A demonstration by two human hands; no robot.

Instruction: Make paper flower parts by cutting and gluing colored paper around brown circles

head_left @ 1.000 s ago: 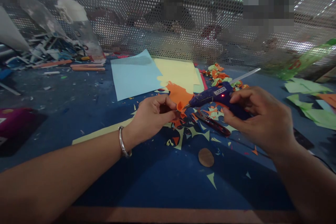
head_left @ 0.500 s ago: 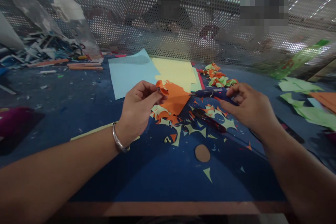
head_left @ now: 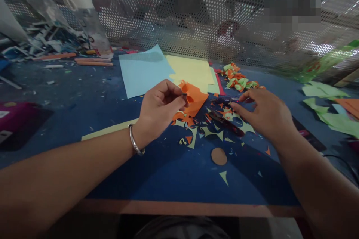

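Observation:
My left hand (head_left: 161,110), a metal bangle on its wrist, pinches a small curled orange paper piece (head_left: 188,98) between thumb and fingertips, just above a cut orange sheet (head_left: 198,99). My right hand (head_left: 263,114) lies low over a blue glue gun (head_left: 229,100), with thumb and forefinger closed around its body. Only the gun's nozzle end and a red light show. Dark-handled scissors (head_left: 226,124) lie on the blue table (head_left: 168,171) under the right hand's thumb, among orange and pale green offcuts.
Light blue (head_left: 146,71) and yellow (head_left: 190,73) sheets lie behind the hands. Other things: a brown oval disc (head_left: 219,156), a scrap pile (head_left: 238,79), green papers (head_left: 331,114) at right, a magenta object (head_left: 17,121) at left. A perforated metal screen (head_left: 140,26) closes the back, with people behind it.
My right hand has lowered the glue gun from nozzle-to-paper height down to the table. My left hand has lifted the orange piece away from the nozzle and holds it higher.

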